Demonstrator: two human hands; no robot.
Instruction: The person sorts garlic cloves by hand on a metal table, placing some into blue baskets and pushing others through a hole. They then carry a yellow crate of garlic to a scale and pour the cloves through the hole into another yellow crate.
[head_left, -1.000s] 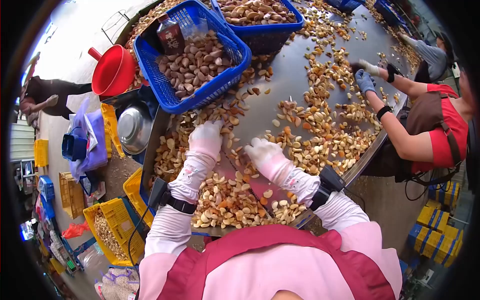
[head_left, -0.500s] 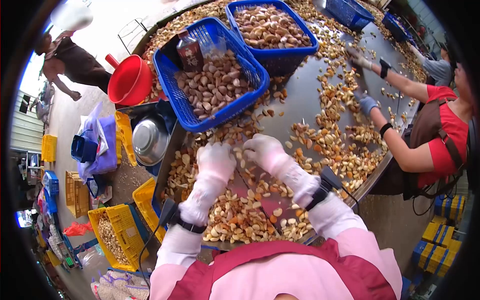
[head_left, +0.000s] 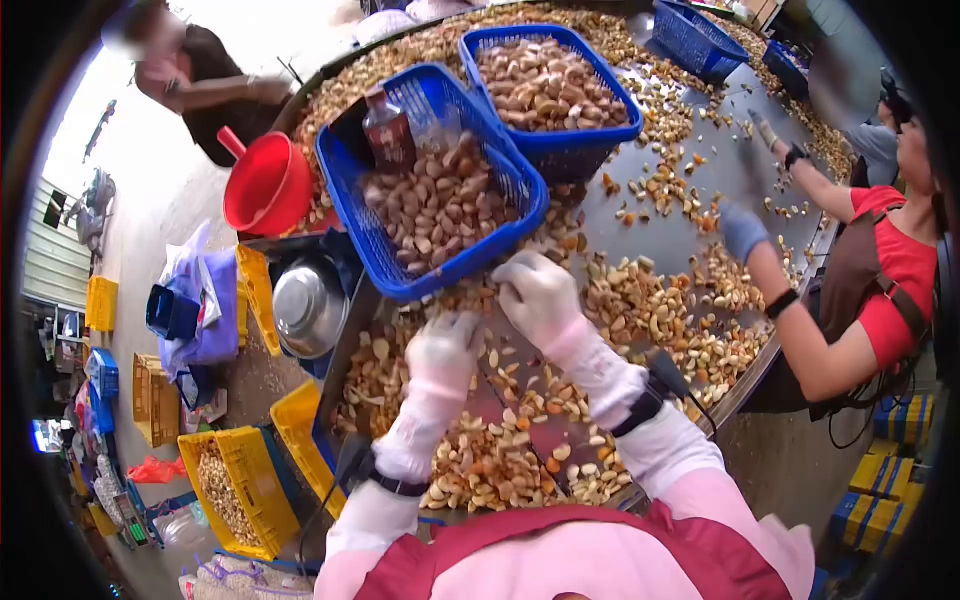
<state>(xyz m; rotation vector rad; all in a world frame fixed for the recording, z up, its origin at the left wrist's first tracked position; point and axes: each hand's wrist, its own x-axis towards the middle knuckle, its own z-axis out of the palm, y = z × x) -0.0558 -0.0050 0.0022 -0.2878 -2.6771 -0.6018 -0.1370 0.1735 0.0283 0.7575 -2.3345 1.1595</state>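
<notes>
One view, taken from a camera on the wearer's head, facing forward and steeply down over the maroon apron (head_left: 590, 518). The gloved left hand (head_left: 445, 350) and right hand (head_left: 542, 300) sit close, near mid-frame; the metal-topped table (head_left: 635, 240) recedes toward the upper right. Field is wide and rounded; the dark rim seems distorted, probably by the lens.

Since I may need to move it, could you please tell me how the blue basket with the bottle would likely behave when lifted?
The blue basket would probably feel fairly heavy, as nut-like pieces are heaped inside. Its rim shows no obvious sag, so it seems fairly stiff. The bottle might topple if jolted, since it stands above the heap.
</notes>
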